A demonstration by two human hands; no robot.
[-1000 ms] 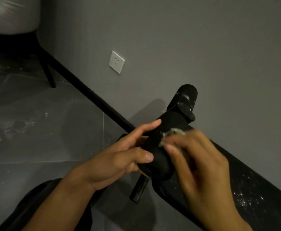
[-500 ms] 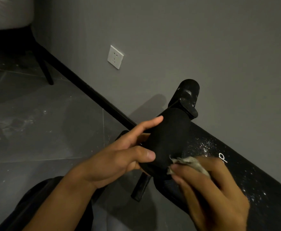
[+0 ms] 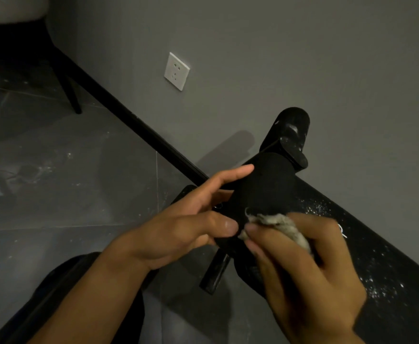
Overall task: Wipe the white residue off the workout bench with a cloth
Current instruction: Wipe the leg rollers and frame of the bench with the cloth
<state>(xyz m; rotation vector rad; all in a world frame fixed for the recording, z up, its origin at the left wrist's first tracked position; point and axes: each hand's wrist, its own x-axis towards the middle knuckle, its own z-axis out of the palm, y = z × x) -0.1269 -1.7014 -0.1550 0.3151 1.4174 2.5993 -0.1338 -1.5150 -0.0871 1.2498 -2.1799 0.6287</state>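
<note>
The black workout bench (image 3: 382, 247) runs along the wall from centre to lower right, its pad speckled with white residue (image 3: 377, 286). At its near end sits a black foam roller (image 3: 265, 189). My left hand (image 3: 186, 227) grips the roller's left side, thumb and forefinger around it. My right hand (image 3: 302, 269) holds a crumpled grey-white cloth (image 3: 280, 225) pressed against the roller's lower front. A second foam roller (image 3: 290, 130), also flecked white, stands farther back.
A grey wall with a white power socket (image 3: 176, 71) rises behind the bench. A black skirting strip (image 3: 129, 120) runs along the dark tiled floor (image 3: 66, 182). A chair leg (image 3: 71, 95) stands at the upper left. The bench's black metal leg (image 3: 215, 274) pokes out below the roller.
My right hand with the cloth swept down from the roller's top to its lower front, then shifted slightly up and left. My left hand kept its grip.
</note>
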